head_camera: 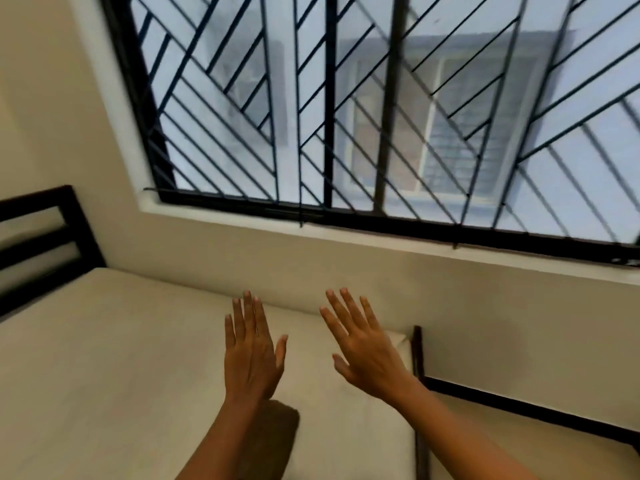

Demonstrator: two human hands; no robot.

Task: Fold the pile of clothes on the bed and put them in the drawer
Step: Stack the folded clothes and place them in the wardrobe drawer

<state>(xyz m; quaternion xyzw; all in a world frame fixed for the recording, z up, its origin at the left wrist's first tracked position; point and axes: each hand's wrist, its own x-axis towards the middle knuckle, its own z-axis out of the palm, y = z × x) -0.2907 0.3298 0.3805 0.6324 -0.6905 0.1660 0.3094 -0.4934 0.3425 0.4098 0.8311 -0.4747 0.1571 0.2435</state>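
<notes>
My left hand (251,351) and my right hand (363,348) are both raised in front of me over the bed (104,358), backs toward the camera, fingers straight and spread. Neither hand holds anything. The bed has a plain cream cover. A dark brown piece of cloth (273,434) lies on the bed beneath my left forearm, mostly hidden by the arm. No drawer is in view.
A dark headboard (38,244) stands at the left end of the bed. The dark bed frame (419,355) runs along the right side by the wall. A large window with black diagonal bars (381,116) fills the wall ahead.
</notes>
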